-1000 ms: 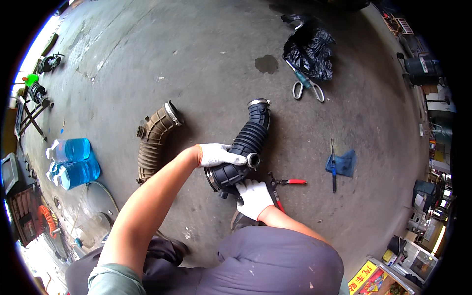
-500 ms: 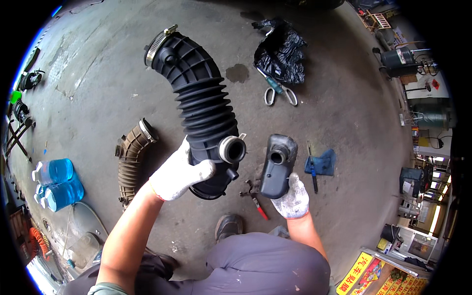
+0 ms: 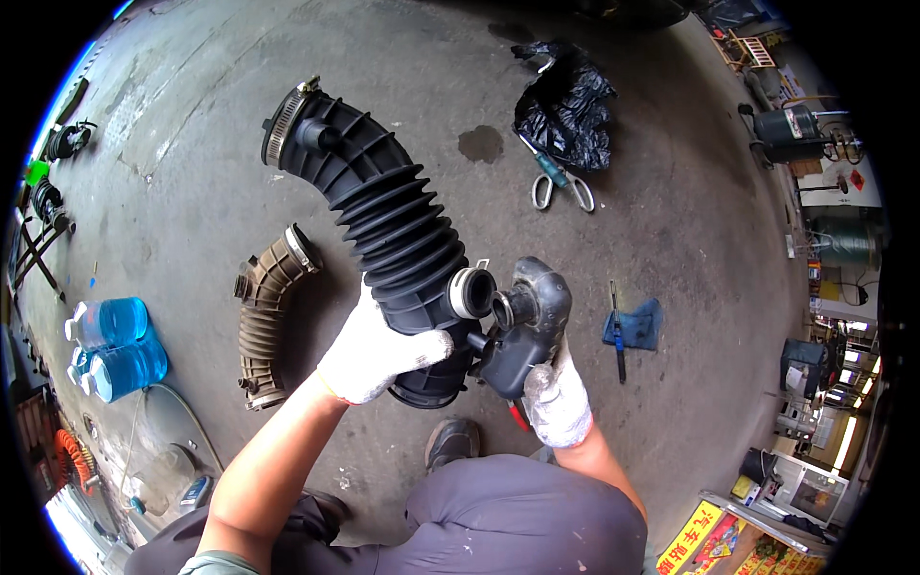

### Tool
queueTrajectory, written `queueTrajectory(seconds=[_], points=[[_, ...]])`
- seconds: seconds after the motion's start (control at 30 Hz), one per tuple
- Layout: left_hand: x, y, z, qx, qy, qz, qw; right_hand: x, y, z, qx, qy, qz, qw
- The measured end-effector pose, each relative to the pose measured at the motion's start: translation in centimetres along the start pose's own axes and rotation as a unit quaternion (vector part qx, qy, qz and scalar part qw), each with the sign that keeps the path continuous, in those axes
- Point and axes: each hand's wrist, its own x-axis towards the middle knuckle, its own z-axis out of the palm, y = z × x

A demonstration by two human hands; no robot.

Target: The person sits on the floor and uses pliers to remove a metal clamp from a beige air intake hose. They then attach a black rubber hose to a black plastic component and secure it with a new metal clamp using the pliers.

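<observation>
Well, from the head view, the black ribbed hose (image 3: 383,216) is up off the floor (image 3: 700,230), above the floor's near side and just beyond the person's legs (image 3: 517,508). The left hand (image 3: 369,355) wraps its lower end, thumb across the front, fingers mostly hidden behind. The right hand (image 3: 558,407) grips the dark plastic chamber (image 3: 517,355) low down, thumb against it; I can't tell how far the other fingers curl. What worries me is the hose being held at one end only: it could sag or twist midway, swinging its side port (image 3: 468,292) out of line with the chamber's elbow (image 3: 550,287), so the two rims might knock together askew. The chamber, gripped so low, could also pivot loose. As for direction, the hose's long axis runs slantwise, near right to far left; its far mouth, ringed by a metal clamp (image 3: 284,125), turns left, while the port faces right, toward the elbow's opening. A screwdriver (image 3: 618,331) crosses the left edge of a blue cloth (image 3: 644,326).
</observation>
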Motion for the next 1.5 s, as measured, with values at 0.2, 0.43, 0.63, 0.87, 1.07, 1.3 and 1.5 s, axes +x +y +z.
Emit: queueTrajectory(seconds=[0.2, 0.43, 0.63, 0.87, 1.07, 1.3, 1.5], points=[[-0.1, -1.0, -0.3, 0.048, 0.042, 0.035, 0.997, 0.5, -1.7, 1.8, -0.136, 0.025, -0.016, 0.99], [-0.4, -0.5, -0.9, 0.099, 0.041, 0.048, 0.993, 0.9, -0.9, 1.4, -0.351, 0.084, -0.17, 0.917], [-0.9, -0.2, -1.0, 0.104, 0.077, 0.037, 0.991, 0.8, -1.3, 1.3, -0.477, 0.096, -0.172, 0.856], [-1.9, 0.0, -0.6, 0.193, 0.093, 0.023, 0.976, 1.3, -0.2, 1.7, -0.51, 0.087, -0.225, 0.826], [-2.8, -1.0, -1.7, 0.168, 0.053, -0.033, 0.984, 1.5, -1.2, 0.1, -0.587, -0.025, -0.26, 0.767], [-3.1, -1.2, -1.1, 0.316, 0.087, -0.024, 0.945, 1.3, -0.1, 1.0, -0.484, -0.032, -0.182, 0.855], [-3.0, -0.6, -0.5, 0.366, 0.093, -0.02, 0.926, 1.3, 0.1, 2.1, -0.474, -0.011, -0.181, 0.862]])
